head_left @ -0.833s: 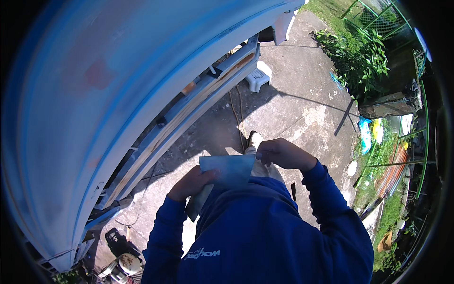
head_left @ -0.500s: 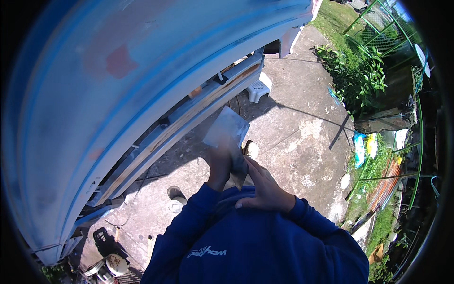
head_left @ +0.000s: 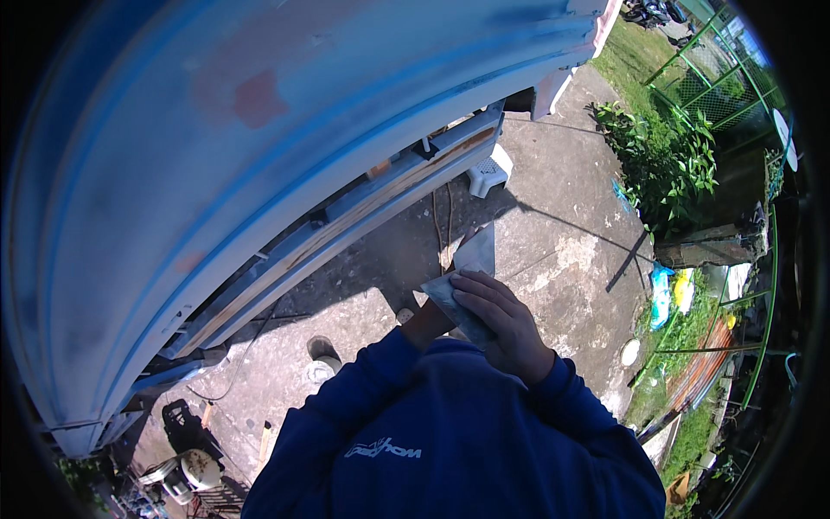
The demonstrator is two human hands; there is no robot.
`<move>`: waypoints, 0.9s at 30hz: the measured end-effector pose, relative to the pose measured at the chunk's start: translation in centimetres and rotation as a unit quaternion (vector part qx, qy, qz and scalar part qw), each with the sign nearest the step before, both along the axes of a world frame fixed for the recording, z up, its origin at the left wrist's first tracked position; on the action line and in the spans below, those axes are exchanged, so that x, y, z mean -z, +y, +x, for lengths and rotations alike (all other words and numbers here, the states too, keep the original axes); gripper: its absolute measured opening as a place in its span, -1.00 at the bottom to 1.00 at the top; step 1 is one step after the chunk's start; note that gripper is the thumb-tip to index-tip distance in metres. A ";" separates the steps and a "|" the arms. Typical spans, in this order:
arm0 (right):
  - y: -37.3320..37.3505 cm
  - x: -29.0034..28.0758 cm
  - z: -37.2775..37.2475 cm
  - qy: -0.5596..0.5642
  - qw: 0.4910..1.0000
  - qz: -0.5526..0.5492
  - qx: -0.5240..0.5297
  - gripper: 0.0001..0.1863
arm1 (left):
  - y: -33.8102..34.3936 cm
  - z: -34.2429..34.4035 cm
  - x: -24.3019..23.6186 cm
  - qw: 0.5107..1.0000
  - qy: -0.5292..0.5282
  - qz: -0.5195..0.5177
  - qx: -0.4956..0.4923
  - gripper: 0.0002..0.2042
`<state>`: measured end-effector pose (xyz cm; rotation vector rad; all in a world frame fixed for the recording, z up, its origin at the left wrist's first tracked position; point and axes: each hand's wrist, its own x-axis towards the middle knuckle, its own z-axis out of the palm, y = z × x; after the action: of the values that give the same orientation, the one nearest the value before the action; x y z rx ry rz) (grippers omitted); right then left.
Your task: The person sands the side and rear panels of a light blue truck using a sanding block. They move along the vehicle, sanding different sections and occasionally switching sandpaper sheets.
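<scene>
A creased, bluish-grey sheet that looks like sandpaper (head_left: pixel 462 303) is held in front of my body. My right hand (head_left: pixel 506 324) lies over it from the right, its fingers closed across the upper face. From the other side my left hand (head_left: pixel 430 325) grips the sheet; its fingers are mostly hidden behind it. One flap of the sheet sticks up past my right fingertips, catching the sun. To the left curves a large light-blue boat hull (head_left: pixel 199 190) with darker blue stripes and a reddish patch (head_left: pixel 259 99); neither hand touches it.
Long beams (head_left: pixel 346 229) run beneath the hull. A white plastic stool (head_left: pixel 490 171) stands beyond my hands on the concrete floor (head_left: pixel 562 199). A can (head_left: pixel 323 353) stands left of my arm, and a round tub (head_left: pixel 201 470) lower left. Shrubs (head_left: pixel 666 164) and green fencing border the right.
The sheet has turned and tilted between my hands. My right hand has moved up over its face, and my left hand has gone behind it. The view has shifted slightly.
</scene>
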<state>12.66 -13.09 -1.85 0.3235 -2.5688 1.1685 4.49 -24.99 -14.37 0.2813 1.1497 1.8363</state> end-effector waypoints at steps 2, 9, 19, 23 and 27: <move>0.7 1.6 -0.3 -0.021 0.997 -0.030 0.063 -0.42 | -0.6 0.5 0.1 0.999 0.029 -0.014 0.007 -0.40; -2.1 1.0 0.3 -0.032 0.997 -0.019 0.065 -0.43 | -2.6 0.3 -1.0 0.983 0.169 -0.066 -0.019 -0.51; 1.2 4.9 -2.9 -0.064 0.941 -0.241 0.231 -0.52 | -2.1 1.0 -5.9 0.977 0.188 -0.020 -0.100 -0.58; 0.7 4.1 -0.9 -0.089 0.802 -0.547 0.223 -0.58 | -4.1 -0.9 -4.1 0.980 0.051 -0.094 -0.168 -0.57; -3.9 1.6 0.3 -0.039 0.874 -0.455 0.167 -0.51 | -1.2 -0.7 -4.0 0.971 0.081 -0.027 -0.224 -0.50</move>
<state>12.92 -16.96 -3.42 -0.3734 -1.7208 2.0566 3.77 -26.17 -10.32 0.1486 1.4656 2.1978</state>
